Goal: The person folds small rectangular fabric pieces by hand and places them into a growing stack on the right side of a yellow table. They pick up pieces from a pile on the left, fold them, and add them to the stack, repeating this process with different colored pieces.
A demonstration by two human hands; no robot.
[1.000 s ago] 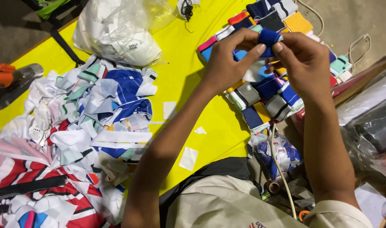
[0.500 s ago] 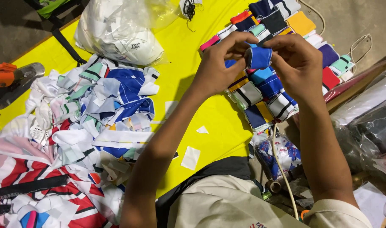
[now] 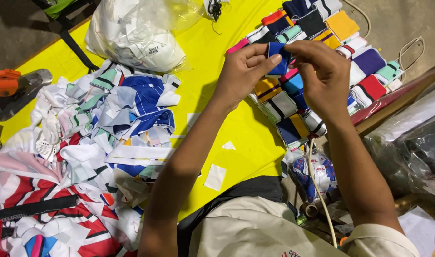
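Both hands up over the yellow table (image 3: 217,57): left hand (image 3: 243,71) and right hand (image 3: 322,71) each pinch the small blue knitted fabric piece (image 3: 278,59), held above the rows of striped folded cuffs (image 3: 322,28) on that table, fingertips closed tight on it.

Scrap heap (image 3: 98,143) left, folded swatches (image 3: 317,52) right on table (image 3: 212,62).

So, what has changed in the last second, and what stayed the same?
Both hands, left hand and right hand, keep pinching the small blue fabric piece between their fingertips; they turned and folded it a little, staying above the rows of coloured knit bands. The scrap pile, the clear plastic bag and the yellow table look unchanged.
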